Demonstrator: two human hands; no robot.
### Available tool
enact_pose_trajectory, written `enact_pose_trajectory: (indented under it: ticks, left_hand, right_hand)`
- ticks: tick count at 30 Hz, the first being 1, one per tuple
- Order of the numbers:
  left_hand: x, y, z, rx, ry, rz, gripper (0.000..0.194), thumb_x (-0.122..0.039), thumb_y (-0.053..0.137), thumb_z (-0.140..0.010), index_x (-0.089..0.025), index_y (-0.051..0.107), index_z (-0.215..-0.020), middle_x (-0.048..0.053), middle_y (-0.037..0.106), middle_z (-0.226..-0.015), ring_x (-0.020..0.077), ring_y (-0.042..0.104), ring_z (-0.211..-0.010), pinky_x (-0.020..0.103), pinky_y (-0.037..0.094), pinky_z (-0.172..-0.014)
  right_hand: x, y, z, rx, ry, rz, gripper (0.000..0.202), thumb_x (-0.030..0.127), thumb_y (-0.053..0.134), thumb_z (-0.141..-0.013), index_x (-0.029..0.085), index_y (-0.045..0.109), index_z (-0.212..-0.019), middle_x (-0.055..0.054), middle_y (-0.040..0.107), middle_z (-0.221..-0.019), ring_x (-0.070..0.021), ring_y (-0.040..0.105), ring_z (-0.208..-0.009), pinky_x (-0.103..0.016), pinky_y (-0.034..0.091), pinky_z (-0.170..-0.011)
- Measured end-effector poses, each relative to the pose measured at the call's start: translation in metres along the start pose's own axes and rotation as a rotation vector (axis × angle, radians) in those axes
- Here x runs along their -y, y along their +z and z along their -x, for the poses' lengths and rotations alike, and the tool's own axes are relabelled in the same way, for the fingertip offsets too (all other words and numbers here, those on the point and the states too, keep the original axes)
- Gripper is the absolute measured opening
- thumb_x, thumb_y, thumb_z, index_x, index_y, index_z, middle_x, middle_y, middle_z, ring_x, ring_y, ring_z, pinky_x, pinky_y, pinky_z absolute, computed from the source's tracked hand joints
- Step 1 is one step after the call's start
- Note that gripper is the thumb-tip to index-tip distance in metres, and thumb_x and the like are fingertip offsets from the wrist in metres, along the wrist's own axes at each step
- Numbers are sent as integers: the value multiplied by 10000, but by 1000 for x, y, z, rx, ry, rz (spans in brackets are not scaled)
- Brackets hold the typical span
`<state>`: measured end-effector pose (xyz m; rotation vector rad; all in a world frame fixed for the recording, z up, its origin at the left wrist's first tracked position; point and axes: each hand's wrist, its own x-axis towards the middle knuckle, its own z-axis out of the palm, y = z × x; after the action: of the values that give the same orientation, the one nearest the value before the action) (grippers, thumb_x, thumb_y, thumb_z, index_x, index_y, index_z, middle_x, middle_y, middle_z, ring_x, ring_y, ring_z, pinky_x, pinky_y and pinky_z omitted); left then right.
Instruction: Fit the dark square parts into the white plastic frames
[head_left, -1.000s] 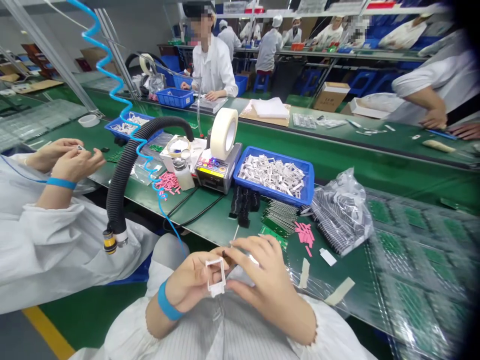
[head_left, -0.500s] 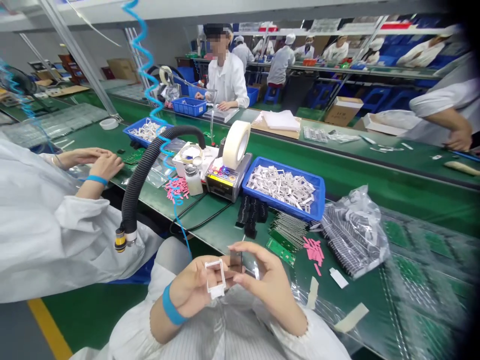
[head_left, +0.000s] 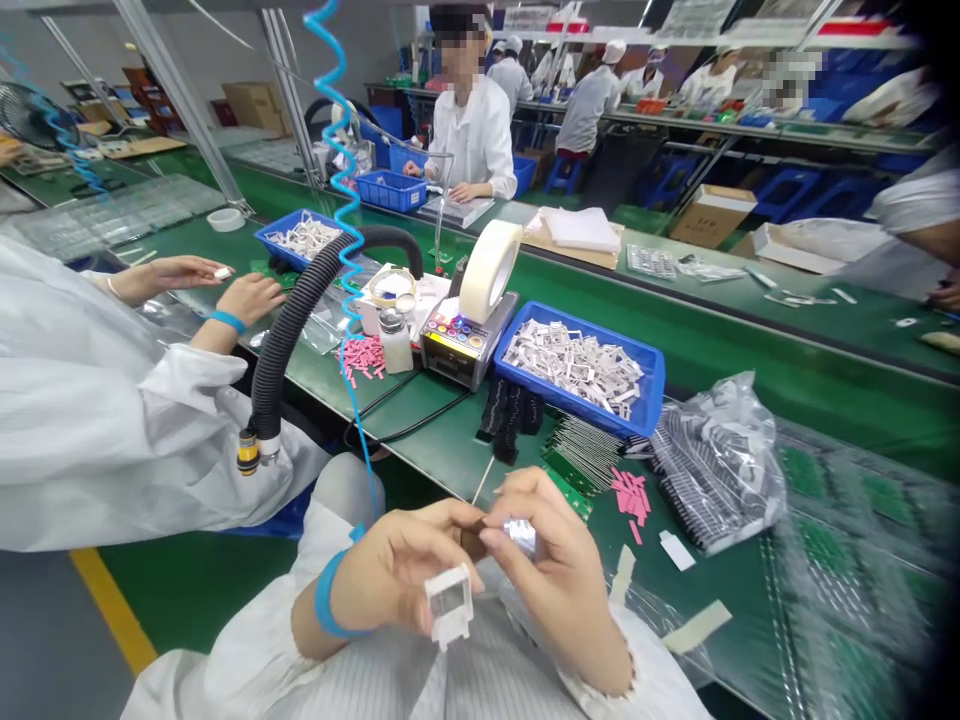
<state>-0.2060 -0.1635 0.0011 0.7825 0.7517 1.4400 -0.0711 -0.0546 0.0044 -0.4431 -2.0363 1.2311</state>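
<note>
My left hand point(head_left: 394, 575), with a blue band at the wrist, holds a small white plastic frame point(head_left: 450, 608) low between thumb and fingers, its window tilted toward me. Its index finger reaches across to a small dark flat panel point(head_left: 472, 542). My right hand point(head_left: 559, 575) pinches the panel's other side, thumb against fingers, so most of the panel is hidden. A shiny silvery piece point(head_left: 521, 535) shows between the right fingers; I cannot tell whether it belongs to the panel. Both hands are above my lap, at the bench's front edge.
A blue tray point(head_left: 654, 385) of white frames stands beyond my hands. Nearby lie green circuit boards point(head_left: 574, 495), pink strips point(head_left: 630, 495) and a plastic bag of striped parts point(head_left: 724, 460). A tape dispenser point(head_left: 465, 345) and black hose point(head_left: 274, 345) stand left, beside a co-worker's hands point(head_left: 251, 300).
My left hand has turned, tilting the white frame and shifting it right and down. My hands have come together at the dark panel. The silvery piece now shows in my right fingers.
</note>
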Motion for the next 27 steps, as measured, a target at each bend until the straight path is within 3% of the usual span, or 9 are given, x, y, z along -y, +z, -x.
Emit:
enact_pose_trajectory:
  ticks: [4, 15, 24, 27]
  left_hand:
    - [-1, -1, 4, 30, 59, -168, 349, -444, 717, -650, -246, 735, -937, 110, 517, -1109, 281, 487, -1075, 440, 341, -970]
    - [3, -5, 5, 32, 56, -274, 359, -451, 695, -666, -238, 728, -953, 117, 519, -1113, 275, 500, -1025, 452, 345, -960]
    - [5, -10, 3, 18, 24, -282, 365, -459, 714, -644, -224, 739, -922, 115, 523, -1077, 293, 487, -1058, 443, 347, -956]
    - [9, -9, 0, -19, -23, -144, 352, -451, 743, -615, -202, 747, -863, 112, 537, -1068, 277, 501, -1033, 417, 379, -926]
  right_hand:
    - [5, -3, 1, -25, -56, 207, 60, 171, 559, -838, 228, 577, -827, -7, 506, -745, -157, 517, -722, -310, 433, -636]
    - [1, -2, 4, 45, -16, 256, 121, 194, 488, -879, 218, 545, -775, -12, 528, -729, -168, 529, -725, -343, 420, -681]
    - [-6, 1, 1, 82, -11, 286, 137, 205, 467, -889, 214, 530, -768, -9, 530, -736, -165, 508, -749, -326, 391, -688]
    - [0, 1, 4, 140, -29, 322, 142, 194, 428, -890, 213, 485, -761, -8, 509, -742, -164, 487, -736, -324, 374, -681]
